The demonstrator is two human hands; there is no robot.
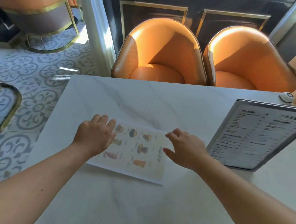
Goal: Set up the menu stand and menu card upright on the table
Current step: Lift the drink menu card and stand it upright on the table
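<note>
Lying flat on the white marble-patterned table (144,97), near its middle, is the menu card (137,151), a pale sheet printed with small pictures of drinks and cups in rows; a short line of lettering runs along its right side, too blurred to read. The left hand (94,136) rests palm down on the card's left edge, fingers spread and flat, gripping nothing. The right hand (185,149) hovers at the card's right edge with fingers loosely curled and apart; whether the fingertips touch the sheet cannot be told, and nothing is clamped in it.

To the right stands the menu stand (257,137), a framed panel tilted back and already upright on the table, well apart from the card. It carries two columns of dark text with headings at the top, all too small and soft to make out.

At the far right corner of the table sits a small white round call button (286,97). Beyond the far edge are two orange armchairs (161,53), and a patterned tile floor (32,79) shows at left.
</note>
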